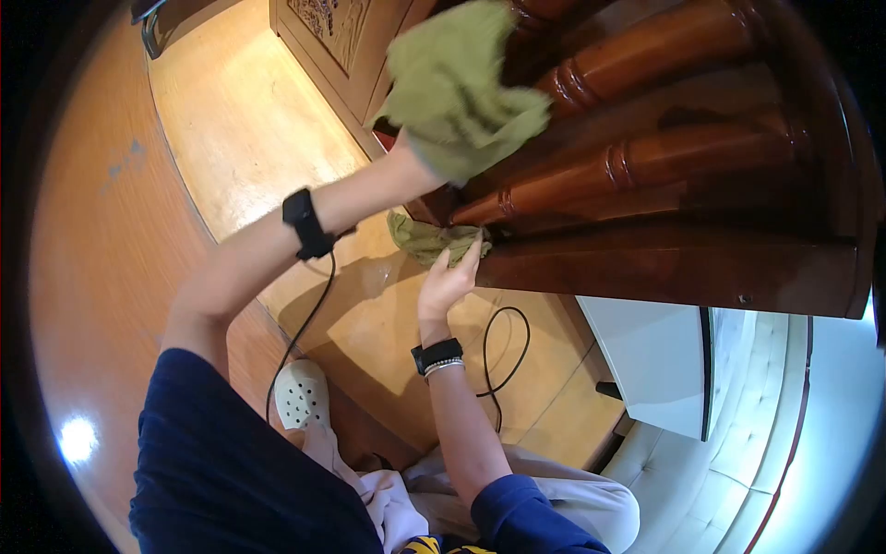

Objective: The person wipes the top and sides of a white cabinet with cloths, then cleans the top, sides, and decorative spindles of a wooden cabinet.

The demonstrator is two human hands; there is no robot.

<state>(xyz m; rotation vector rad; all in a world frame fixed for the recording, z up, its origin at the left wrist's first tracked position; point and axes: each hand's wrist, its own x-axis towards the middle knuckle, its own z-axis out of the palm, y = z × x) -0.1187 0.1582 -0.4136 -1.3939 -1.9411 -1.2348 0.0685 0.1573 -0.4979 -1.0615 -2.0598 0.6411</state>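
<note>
My left hand (423,166) reaches up with a green cloth (461,88) bunched over it, beside the dark wooden spindles (637,69). The cloth hides its fingers and looks blurred. Lower down, my right hand (449,282) pinches a second green cloth (429,240) against the end of the dark wooden rail (664,268), near the foot of the lowest spindle (572,189). Its fingers are partly folded into the fabric. Both wrists wear black bands, and a cable runs from each.
A carved wooden panel (337,37) stands at the top left. Below the rail is a white box-like piece (646,360) beside a tufted pale seat (738,462). My foot in a white clog (303,395) rests on the tan floor (388,369). A loop of black cable (528,337) hangs near my right forearm.
</note>
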